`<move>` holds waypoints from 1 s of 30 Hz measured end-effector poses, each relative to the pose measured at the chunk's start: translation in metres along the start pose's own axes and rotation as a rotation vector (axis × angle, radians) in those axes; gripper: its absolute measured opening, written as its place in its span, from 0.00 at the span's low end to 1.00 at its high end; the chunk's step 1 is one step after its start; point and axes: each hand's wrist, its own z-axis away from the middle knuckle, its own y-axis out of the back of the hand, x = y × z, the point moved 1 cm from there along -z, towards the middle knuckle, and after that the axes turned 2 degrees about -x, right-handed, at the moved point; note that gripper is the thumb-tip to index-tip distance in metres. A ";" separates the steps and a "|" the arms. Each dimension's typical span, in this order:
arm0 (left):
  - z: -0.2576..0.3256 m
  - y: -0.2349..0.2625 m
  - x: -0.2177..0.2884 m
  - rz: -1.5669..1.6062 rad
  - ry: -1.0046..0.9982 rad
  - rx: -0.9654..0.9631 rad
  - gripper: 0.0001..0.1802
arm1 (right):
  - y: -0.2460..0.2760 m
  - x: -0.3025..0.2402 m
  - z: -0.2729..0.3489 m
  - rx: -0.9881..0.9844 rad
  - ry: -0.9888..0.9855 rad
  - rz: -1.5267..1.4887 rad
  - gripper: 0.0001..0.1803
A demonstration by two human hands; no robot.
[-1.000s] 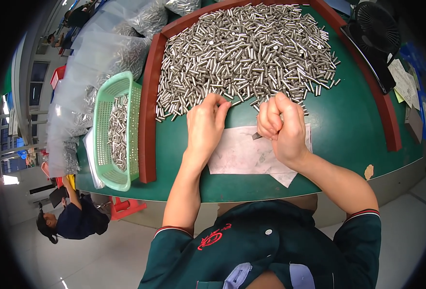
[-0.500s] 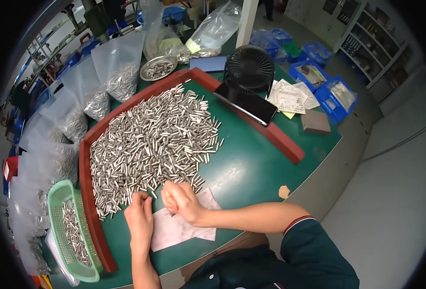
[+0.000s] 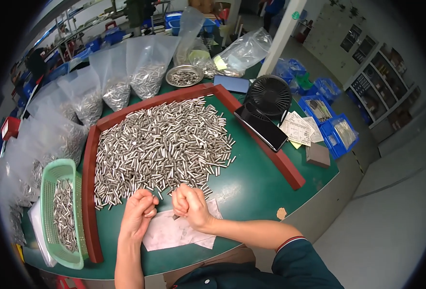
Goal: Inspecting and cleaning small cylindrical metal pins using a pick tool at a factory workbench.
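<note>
Two fists: left hand [image 3: 138, 212] and right hand [image 3: 189, 204] curled narrow over white paper [image 3: 174, 231], contents unclear; metal pins [image 3: 160, 144] heaped just beyond.

Bare forearms and bare hands; the right arm wears a dark teal short sleeve [image 3: 302, 257] with red-and-white striped cuff.

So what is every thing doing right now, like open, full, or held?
Left hand: curled, at the pile's near edge.
Right hand: fisted, over the paper sheet.
Metal pins: loose heap on the green table.
Green basket: partly filled with pins.
Plastic bags: open, holding pins.
Fan: upright, whether it runs cannot be told.
</note>
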 end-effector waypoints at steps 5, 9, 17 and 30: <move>-0.009 -0.006 0.001 -0.058 0.035 -0.027 0.11 | 0.013 0.002 -0.006 0.066 0.091 0.097 0.24; -0.014 0.001 0.002 -0.001 0.042 -0.090 0.08 | 0.006 -0.007 -0.008 0.010 0.004 0.013 0.23; -0.011 0.001 0.001 0.049 0.068 -0.076 0.10 | 0.006 -0.006 -0.010 0.001 -0.011 0.002 0.22; -0.011 0.001 -0.001 0.033 0.077 -0.089 0.08 | 0.005 -0.007 -0.008 0.021 -0.003 0.014 0.23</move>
